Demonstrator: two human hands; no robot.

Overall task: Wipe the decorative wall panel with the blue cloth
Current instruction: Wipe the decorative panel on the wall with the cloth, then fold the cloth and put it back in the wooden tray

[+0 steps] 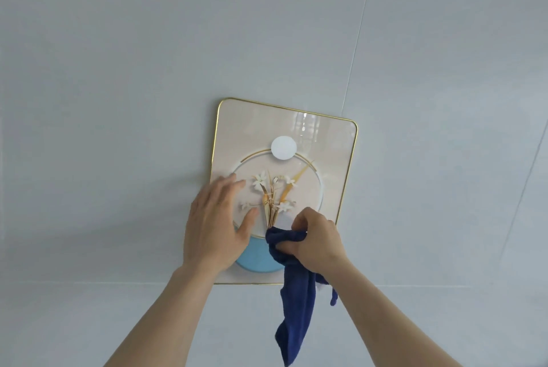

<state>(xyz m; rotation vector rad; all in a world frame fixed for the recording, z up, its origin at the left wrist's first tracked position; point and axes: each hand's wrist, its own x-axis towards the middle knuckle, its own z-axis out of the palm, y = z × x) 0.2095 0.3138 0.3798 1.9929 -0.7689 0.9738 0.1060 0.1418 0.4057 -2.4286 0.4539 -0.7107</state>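
Right hand (318, 237) fingers bunched on blue cloth (296, 292) low on decorative wall panel (284, 189), left hand (216, 224) fingers spread flat bracing beside; risk: dangling tail snagging raised flowers (269, 194) just above fingers.

Pale grey-blue wall (148, 70) of large smooth panels, filling the whole view. Thin straight seams (357, 40) running up between panels, one more at far right. Soft, even light, with faint shadow at lower left.
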